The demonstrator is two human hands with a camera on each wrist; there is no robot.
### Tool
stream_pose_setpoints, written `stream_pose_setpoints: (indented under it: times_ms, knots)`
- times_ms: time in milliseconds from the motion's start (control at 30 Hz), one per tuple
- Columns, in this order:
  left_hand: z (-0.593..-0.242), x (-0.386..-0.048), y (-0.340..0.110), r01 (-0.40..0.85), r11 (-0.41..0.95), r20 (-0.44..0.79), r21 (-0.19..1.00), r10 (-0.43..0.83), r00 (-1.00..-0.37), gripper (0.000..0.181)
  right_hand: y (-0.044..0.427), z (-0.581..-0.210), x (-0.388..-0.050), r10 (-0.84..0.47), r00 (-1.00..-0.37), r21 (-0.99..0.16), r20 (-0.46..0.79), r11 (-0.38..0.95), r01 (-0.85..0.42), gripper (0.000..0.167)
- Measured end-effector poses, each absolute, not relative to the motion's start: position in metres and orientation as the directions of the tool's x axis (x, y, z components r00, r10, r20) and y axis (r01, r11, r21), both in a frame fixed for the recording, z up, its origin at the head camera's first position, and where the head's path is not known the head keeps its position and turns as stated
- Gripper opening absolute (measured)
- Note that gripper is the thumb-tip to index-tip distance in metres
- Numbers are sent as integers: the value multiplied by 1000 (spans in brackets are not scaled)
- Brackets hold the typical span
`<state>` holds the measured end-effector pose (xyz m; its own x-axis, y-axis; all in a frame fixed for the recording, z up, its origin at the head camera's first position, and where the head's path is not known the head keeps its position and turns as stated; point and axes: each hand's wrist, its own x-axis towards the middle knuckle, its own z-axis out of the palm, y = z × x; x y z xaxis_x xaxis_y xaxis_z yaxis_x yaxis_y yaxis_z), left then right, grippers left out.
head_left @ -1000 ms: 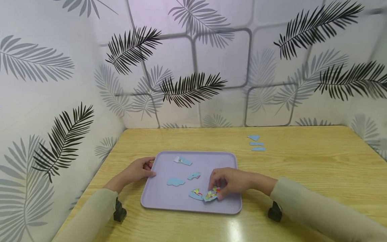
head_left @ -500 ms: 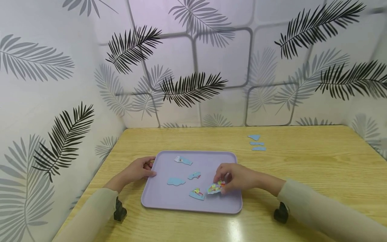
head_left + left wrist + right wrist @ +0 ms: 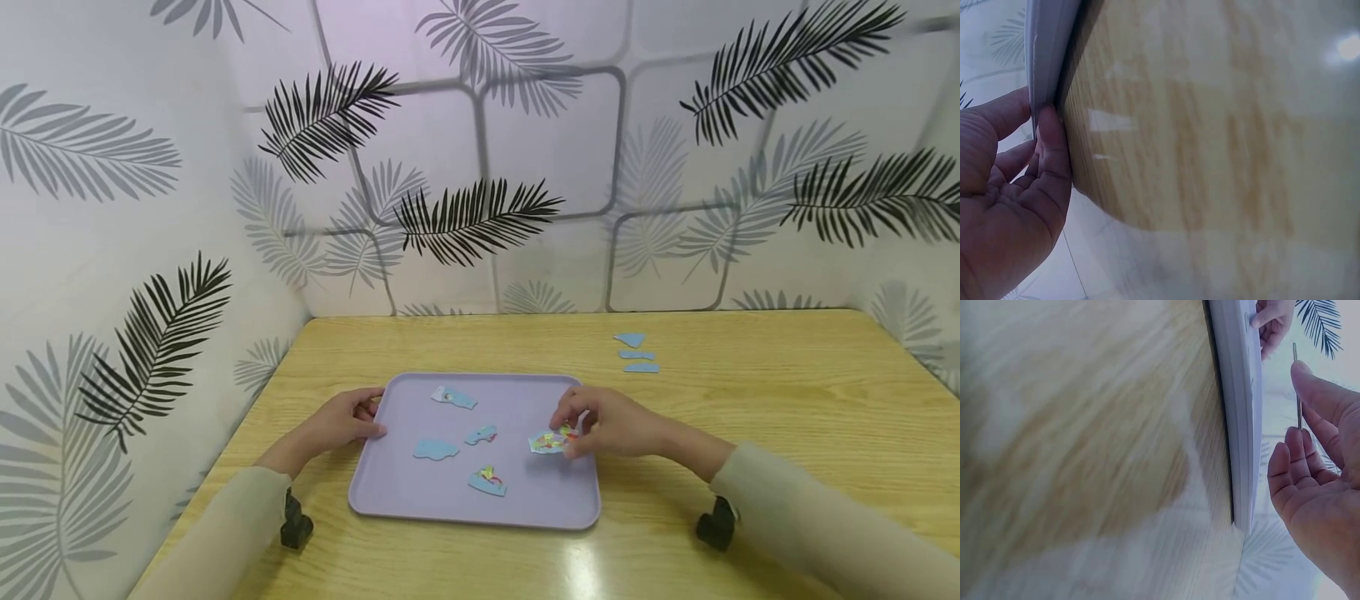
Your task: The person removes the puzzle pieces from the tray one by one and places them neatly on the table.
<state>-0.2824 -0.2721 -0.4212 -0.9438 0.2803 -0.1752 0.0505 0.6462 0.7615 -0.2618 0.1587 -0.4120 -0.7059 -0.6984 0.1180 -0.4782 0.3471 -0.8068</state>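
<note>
- Above the right part of a lilac tray (image 3: 397, 492): one printed piece (image 3: 547, 442), thin, marked in yellow, red and pale blue, lifted clear of the base.
- Right hand (image 3: 611, 421): thumb and fingers curled, pinching the printed piece toward its right end.
- Lie of the printed piece: long axis roughly side to side, free end to the left, facing the tray's middle; edge-on in the right wrist view.
- Left hand (image 3: 341, 421): pinching the tray's left rim, thumb above; well apart from the printed piece.
- On the tray, flat, left of the printed piece: a white-ended piece (image 3: 453, 397), farthest back; a small wavy piece (image 3: 481, 434); a plain pale piece (image 3: 435, 449); a yellow-marked piece (image 3: 487, 481), nearest the front.
- Beyond the tray, forward and right of the printed piece: three blue strips (image 3: 637, 356), one behind another on a wood-grain surface (image 3: 787, 400); right hand the nearer.
</note>
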Motion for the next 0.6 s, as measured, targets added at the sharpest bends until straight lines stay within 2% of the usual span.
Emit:
stream_pose_setpoints:
  times_ms: [167,400,600]
  knots:
    - [-420,-281,-272,55,641,-171,765,285,-943,66,170,-414,-265,-661,-732,-794,165,351,-496,25]
    - [-421,-281,-271,44,625,-181,780,291,-939,66,191,-412,-269,-571,-798,-782,191,404,-475,28]
    - [-421,-281,-272,44,638,-182,769,285,-941,66,212,-415,-273,-484,-859,-769,166,482,-420,30]
